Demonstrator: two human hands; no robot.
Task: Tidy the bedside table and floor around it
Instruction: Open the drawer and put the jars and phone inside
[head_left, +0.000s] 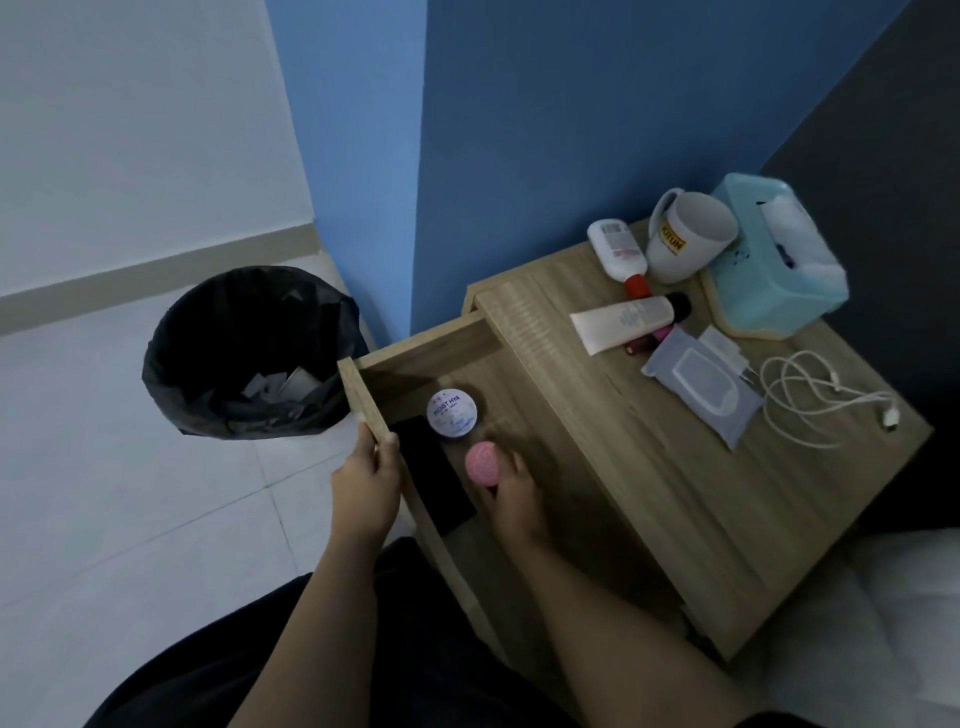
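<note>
Your left hand (366, 478) has its grip clamped on the front panel of the open drawer (363, 395). Your right hand (511, 499) is grasping the pink jar (483, 462) down inside it. Careful: push that drawer in now and you could trap your right wrist or set the jars rolling.

The white-lidded jar (452, 414) sits at eleven o'clock of the pink one, with a dark flat thing (431, 478) at nine. The black-lined bin (176, 364), at ten o'clock on the floor, holds paper scraps. On the bench (623, 467), at two o'clock, the mug (685, 239) looks empty and the tissue box (769, 280) is stocked.
</note>
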